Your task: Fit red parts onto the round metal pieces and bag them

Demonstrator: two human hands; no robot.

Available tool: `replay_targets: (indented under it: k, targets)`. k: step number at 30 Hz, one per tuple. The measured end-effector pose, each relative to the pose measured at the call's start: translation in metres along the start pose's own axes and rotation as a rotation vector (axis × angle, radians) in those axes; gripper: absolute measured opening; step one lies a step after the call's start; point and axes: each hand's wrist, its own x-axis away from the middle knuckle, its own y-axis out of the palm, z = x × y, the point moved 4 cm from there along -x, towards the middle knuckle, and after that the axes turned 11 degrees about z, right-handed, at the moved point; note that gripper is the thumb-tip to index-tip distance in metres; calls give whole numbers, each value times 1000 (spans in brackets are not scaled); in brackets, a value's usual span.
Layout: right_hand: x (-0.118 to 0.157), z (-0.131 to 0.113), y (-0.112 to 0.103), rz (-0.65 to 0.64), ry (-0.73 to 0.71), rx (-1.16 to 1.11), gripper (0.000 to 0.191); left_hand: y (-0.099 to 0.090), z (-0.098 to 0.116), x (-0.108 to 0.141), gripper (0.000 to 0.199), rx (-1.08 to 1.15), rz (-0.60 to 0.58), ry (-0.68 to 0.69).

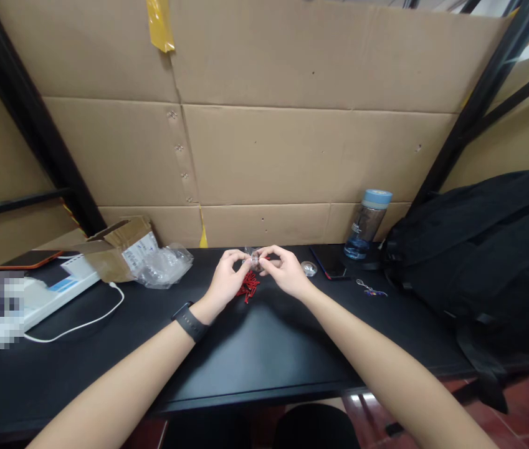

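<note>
My left hand and my right hand meet over the middle of the black table. Between their fingertips they pinch a small clear plastic piece, both thumbs pressed to it. Its exact kind is too small to make out. Just below the fingers lies a loose pile of small red pieces, partly hidden by my left hand. To the right of my right hand, a clear round dome-like piece rests on the table. A dark watch band is around my left wrist.
At the left stand an open cardboard box, a crumpled clear plastic bag and a white power strip with a cable. Rightward are a phone, a water bottle, a small keychain and a black backpack. Cardboard walls the back.
</note>
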Motion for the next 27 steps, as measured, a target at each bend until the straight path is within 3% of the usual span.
replay_targets:
  k: [6,14,19,24,27]
  targets:
    - [-1,9,-2,-56,177,-118,46,0,-9,-1,16,-135,-2,67]
    - [0,12,-3,-5,394,-278,33,1,-7,1,15,-243,-23,78]
    - [-3,11,-9,5,500,-308,32,-7,-18,-12,28,-272,-44,17]
    - [-6,8,-17,2,408,-235,47,-14,-30,-17,29,-537,-263,132]
    - [-9,10,-21,-11,314,-112,51,-9,-34,-13,35,-572,-415,203]
